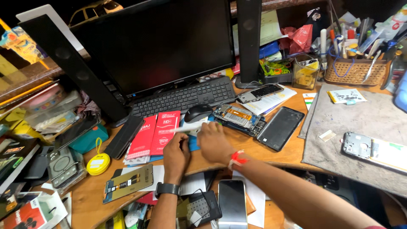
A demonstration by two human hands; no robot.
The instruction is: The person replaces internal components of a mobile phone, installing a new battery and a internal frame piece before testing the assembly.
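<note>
Head view, looking down on a crowded wooden surface (292,148).

Left hand (176,154), black watch on the wrist, sits low centre with fingers curled; its grip closes on the near end of a thin white strip (188,127) that runs up and right toward the black mouse (197,113). Right hand (216,142), red thread at the wrist, lies just beside the left, knuckles up, fingers bent over the same strip. I think it pinches the strip too, but the fingertips are hidden under the hand, so I cannot tell whether that grip is closed.

The strip is held just above the surface, over a blue sheet, between the two red flat packets (154,133) on the left and the opened phone with exposed board (239,119) on the right.

Around it: a dark phone face down (280,127) just right of the opened one; a black keyboard (186,96) behind the mouse, under a dark monitor (161,42) flanked by two tall black speakers. A yellow round tape reel (98,163) lies well left. A phone with a blank screen (232,202) sits near my right forearm. On the grey mat (339,135) at right rests a phone frame (360,146). A wicker basket of tools (354,70) stands at the back right.
</note>
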